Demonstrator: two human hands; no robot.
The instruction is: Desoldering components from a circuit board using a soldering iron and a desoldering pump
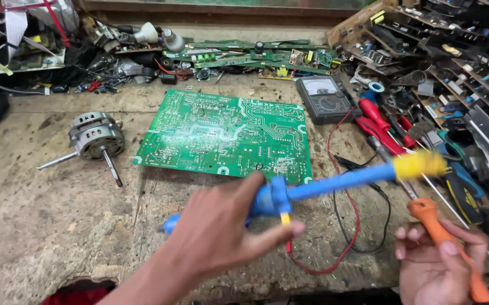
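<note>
My left hand (217,234) grips a blue tube-shaped tool (323,183) with a yellow cap at its far end; it is lifted over the workbench and points up to the right. My right hand (436,268) holds an orange-handled tool (444,243) at the lower right, its handle slanting down. A large green circuit board (224,135) lies solder-side up on the worn wooden bench, beyond both hands.
A small electric motor (95,135) with a shaft lies at left. A grey analogue meter (326,99) sits behind the board, its red and black leads (340,226) trailing toward me. Screwdrivers (382,127) and parts crowd the right; circuit boards and bulbs (159,36) line the back.
</note>
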